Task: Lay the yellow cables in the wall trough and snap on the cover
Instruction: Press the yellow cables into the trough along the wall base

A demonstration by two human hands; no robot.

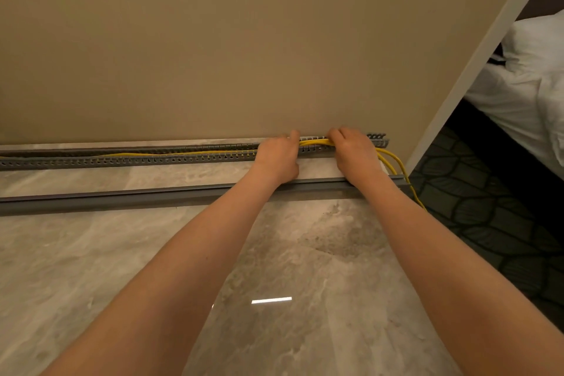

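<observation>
A long grey slotted trough (128, 159) runs along the foot of the beige wall. Yellow cables (314, 142) lie inside it and spill out at its right end, trailing down onto the floor. My left hand (279, 156) and my right hand (354, 148) sit close together near the trough's right end, fingers curled over the cable bundle and pushing it down between the slotted walls. The grey cover (122, 197) lies loose on the floor, parallel to the trough and a little in front of it, passing under both forearms.
The floor is glossy marble-look tile (91, 268). A white wall corner post (476, 64) ends the wall at the right. Beyond it are dark patterned carpet (488, 223) and a bed with white linen (534, 85).
</observation>
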